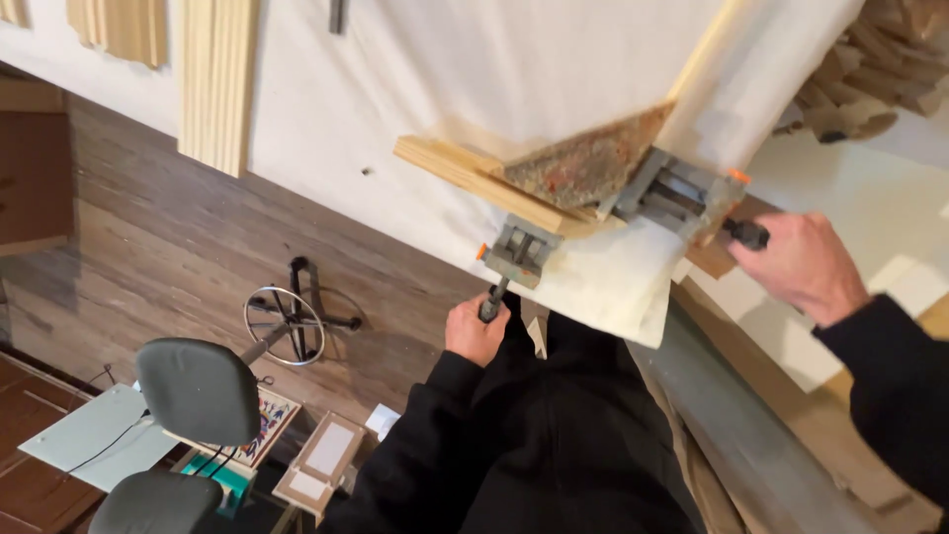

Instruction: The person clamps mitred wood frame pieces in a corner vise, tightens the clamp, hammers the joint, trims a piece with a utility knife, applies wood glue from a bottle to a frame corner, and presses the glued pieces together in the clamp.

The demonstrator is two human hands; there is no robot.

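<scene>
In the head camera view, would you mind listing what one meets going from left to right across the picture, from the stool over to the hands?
Grey stool → spoked wheel on the floor → left hand on a clamp handle → corner clamp on the wooden frame corner → right hand on the other handle.

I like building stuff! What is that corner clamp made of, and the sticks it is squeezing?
The corner clamp looks like grey metal, dull and unpainted, with orange tips and dark screw handles. The sticks look like pale bare wood with visible grain lines. Left hand and right hand each grip a handle.
</scene>
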